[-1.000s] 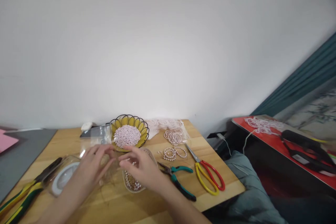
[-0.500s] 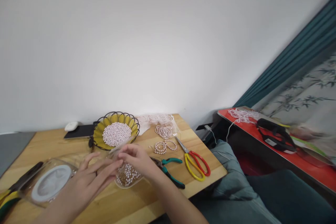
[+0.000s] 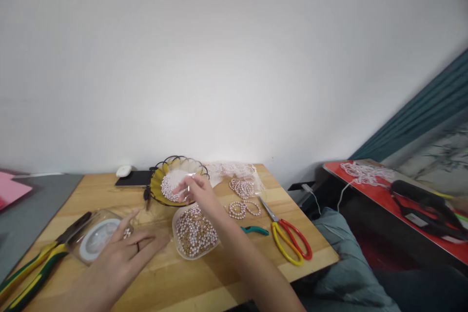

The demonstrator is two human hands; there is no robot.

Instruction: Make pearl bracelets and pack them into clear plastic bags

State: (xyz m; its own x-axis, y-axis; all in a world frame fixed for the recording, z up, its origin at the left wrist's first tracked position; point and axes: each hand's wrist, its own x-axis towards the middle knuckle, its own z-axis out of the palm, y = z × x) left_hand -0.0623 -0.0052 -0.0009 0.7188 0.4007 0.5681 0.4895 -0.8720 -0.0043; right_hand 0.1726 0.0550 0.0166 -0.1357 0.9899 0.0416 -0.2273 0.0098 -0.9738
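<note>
My right hand (image 3: 197, 189) is raised over the front of a yellow basket with a black wire rim (image 3: 158, 190). Its fingers pinch a clear plastic piece (image 3: 187, 176), whose outline is hard to make out against the pale pink beads (image 3: 168, 186) behind. Below that hand stands a clear plastic box with mixed pearl and gold beads (image 3: 195, 234), uncovered. My left hand (image 3: 127, 256), a dark ring on one finger, hovers left of the box with its fingers stretched apart. By its index finger lies a white spool in a clear bag (image 3: 87, 243).
Yellow-green handled pliers (image 3: 47, 258) lie at the left. On the right are scissors with red and yellow handles (image 3: 288, 239), teal-handled pliers (image 3: 256, 229) partly behind my forearm, and bead strands (image 3: 241, 209). A dark phone-like slab (image 3: 133, 178) lies at the back.
My hands have parted: the right one rose toward the basket with the clear plastic, uncovering the bead box. The view has turned left, so the table things appear further right.
</note>
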